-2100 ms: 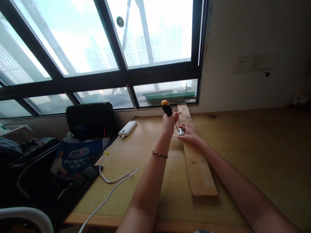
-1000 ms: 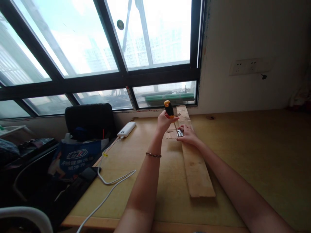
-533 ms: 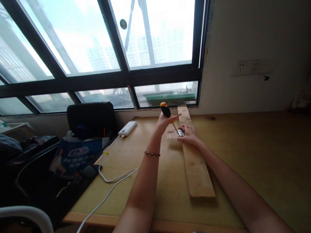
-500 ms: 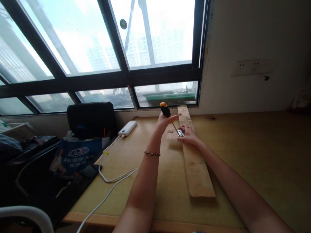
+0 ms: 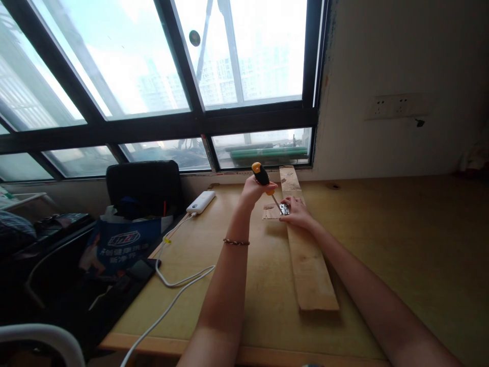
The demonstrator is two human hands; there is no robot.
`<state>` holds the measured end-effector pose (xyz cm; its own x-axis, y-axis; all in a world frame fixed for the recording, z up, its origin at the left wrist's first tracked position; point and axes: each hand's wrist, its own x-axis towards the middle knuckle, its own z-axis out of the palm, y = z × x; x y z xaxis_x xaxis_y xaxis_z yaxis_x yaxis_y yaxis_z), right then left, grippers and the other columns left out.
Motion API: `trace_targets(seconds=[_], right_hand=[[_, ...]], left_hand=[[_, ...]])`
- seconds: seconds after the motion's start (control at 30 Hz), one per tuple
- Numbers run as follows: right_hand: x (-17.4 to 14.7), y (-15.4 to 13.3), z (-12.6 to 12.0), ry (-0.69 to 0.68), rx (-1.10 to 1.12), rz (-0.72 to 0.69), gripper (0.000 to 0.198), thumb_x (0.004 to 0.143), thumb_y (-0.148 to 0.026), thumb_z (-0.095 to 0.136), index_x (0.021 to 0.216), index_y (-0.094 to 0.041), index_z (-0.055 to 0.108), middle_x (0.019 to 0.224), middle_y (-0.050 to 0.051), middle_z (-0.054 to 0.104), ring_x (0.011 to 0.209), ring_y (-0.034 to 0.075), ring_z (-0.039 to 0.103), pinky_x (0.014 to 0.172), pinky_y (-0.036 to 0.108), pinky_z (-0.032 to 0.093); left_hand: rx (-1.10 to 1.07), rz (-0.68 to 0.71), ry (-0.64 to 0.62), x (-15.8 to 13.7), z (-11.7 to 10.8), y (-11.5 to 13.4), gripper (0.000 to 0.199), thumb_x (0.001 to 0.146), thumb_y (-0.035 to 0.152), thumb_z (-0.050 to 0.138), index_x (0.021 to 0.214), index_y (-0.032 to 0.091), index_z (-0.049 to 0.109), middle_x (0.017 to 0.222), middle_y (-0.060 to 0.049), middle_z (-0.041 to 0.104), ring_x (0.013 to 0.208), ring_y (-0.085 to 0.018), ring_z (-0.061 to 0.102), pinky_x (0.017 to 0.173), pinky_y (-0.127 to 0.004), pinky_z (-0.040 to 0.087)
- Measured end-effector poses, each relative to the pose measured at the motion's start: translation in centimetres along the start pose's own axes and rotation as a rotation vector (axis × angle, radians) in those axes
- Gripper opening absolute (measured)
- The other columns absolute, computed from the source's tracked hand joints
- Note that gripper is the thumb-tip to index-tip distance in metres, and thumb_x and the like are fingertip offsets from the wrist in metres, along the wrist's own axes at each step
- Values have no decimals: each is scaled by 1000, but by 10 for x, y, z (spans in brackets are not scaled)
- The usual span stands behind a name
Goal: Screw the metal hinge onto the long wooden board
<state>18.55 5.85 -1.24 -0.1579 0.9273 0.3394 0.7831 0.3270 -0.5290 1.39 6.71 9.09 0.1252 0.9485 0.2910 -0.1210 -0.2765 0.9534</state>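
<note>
The left hand [image 5: 252,191] is closed around a screwdriver [image 5: 263,177] with a black and orange handle. The handle leans up and to the left, toward the window. The thin metal tip points down to a small shiny hinge [image 5: 284,208]. The hinge sits on a long wooden plank [image 5: 307,265], near its far end.

The right hand [image 5: 298,214] lies flat on the plank, with its fingers pressing on the hinge, just beside the tip of the screwdriver. It holds the hinge down but does not wrap around it (the fingers look spread, not curled). A small piece of board [image 5: 269,212] lies against the left side of the plank, under the screwdriver.

The plank lies on a yellow wooden table [image 5: 401,239] and points away toward the window [image 5: 229,56]. A thin bracelet [image 5: 236,242] is on the left wrist.

On the left side of the table a white power bank [image 5: 200,202] lies with a white cable [image 5: 179,285] running from it. Past the table edge there is a black chair [image 5: 143,186] and a blue bag [image 5: 122,244].
</note>
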Motion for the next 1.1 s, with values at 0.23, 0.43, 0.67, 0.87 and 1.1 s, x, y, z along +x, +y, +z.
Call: trace_targets(seconds=[0.23,0.43,0.67,0.87,1.1], right_hand=[[0,1,0,4,7,-8,62,54,-38,74,109,-23,51,117,5,54,107,26,46,89,39,36],[1,1,0,0,2,-8,61,53,-40,75,107,-23,51,118,5,53,107,26,46,88,39,36],[3,3,0,-23,0,-3,64,53,-44,75,108,-24,50,120,6,51,108,27,45,88,39,36],[3,5,3,-17,-44,-9,68,52,-47,75,109,-24,48,119,6,52,105,28,47,86,38,37],[3,5,4,-2,-48,-7,72,49,-45,76,111,-23,46,117,5,55,105,30,47,86,40,38]], left_hand=[[-155,-113,-165,-8,1,12,44,43,-3,68,82,13,53,72,-5,64,77,-22,63,65,-29,44],[-76,-152,-158,-10,1,17,31,43,0,72,69,8,57,77,-9,63,81,-23,62,67,-30,45],[63,-122,-137,-12,-9,20,34,45,9,75,77,11,64,79,-7,64,72,-16,60,69,-30,47],[28,-153,-190,-14,-14,26,40,44,5,71,83,11,63,82,-9,66,77,-21,62,69,-33,48],[-11,-157,-233,-16,-17,30,33,44,0,69,75,10,60,83,-11,67,79,-22,62,67,-31,48]])
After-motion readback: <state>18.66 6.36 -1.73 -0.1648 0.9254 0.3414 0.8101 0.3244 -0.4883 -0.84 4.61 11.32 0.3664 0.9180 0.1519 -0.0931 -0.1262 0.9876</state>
